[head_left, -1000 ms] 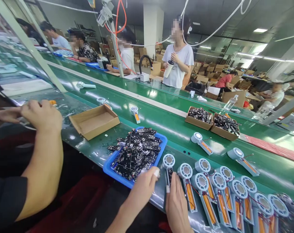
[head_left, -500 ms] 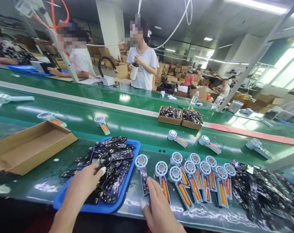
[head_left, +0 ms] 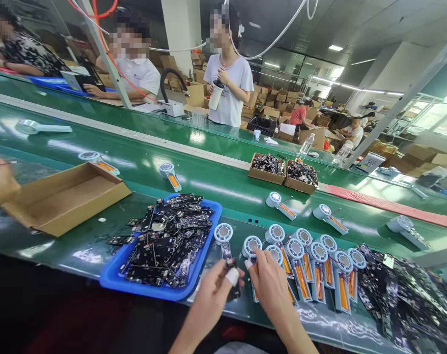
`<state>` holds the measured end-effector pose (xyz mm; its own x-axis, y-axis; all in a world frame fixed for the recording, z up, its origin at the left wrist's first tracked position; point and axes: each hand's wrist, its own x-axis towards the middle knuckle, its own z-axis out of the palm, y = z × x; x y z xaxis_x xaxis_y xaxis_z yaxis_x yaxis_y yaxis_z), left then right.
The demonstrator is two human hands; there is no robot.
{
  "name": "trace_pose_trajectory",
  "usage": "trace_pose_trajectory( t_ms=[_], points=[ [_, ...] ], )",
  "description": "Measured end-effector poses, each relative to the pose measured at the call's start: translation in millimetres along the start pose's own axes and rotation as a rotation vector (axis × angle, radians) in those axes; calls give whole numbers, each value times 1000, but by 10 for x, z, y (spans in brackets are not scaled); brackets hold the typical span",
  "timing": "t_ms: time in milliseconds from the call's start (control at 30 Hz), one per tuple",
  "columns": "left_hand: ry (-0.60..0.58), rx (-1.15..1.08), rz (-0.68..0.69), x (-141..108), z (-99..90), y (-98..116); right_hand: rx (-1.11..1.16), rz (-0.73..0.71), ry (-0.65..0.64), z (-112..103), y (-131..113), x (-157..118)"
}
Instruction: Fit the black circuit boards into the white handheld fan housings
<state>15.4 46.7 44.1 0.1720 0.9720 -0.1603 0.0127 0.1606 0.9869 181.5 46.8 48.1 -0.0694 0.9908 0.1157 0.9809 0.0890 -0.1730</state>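
My left hand [head_left: 212,291] grips a black circuit board [head_left: 235,291] in front of the leftmost light-blue handheld fan [head_left: 223,233]. That fan's handle has a board showing in it. My right hand [head_left: 274,282] is closed round the neck of the neighbouring handheld fan [head_left: 252,245], and its fingers hide part of the handle. Several more fans [head_left: 318,251] lie in a cluster to the right, with orange strips and thin wires in their open handles. Left of my hands, a blue tray [head_left: 198,280] holds a heap of black circuit boards [head_left: 172,241].
At far left, a co-worker's hand [head_left: 0,184] is beside a cardboard tray [head_left: 87,189]. Loose boards [head_left: 404,290] are piled at right. Several fans [head_left: 170,176] lie along the green belt [head_left: 216,189], with two boxes of parts [head_left: 267,177] beyond. Other people sit or stand opposite.
My left hand has moved right from the tray, bringing a circuit board. My right hand has shifted right to the second fan. A co-worker's hand has appeared at left; the view has shifted.
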Motion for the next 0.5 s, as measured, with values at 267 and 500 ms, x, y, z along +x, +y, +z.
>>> trace_pose_trajectory(
  t_ms=[267,500],
  points=[
    [129,261,7,-45,0,-346,120,-241,264,321,259,-22],
    [123,246,45,-105,-129,-275,358,-439,313,306,353,-137]
  ],
)
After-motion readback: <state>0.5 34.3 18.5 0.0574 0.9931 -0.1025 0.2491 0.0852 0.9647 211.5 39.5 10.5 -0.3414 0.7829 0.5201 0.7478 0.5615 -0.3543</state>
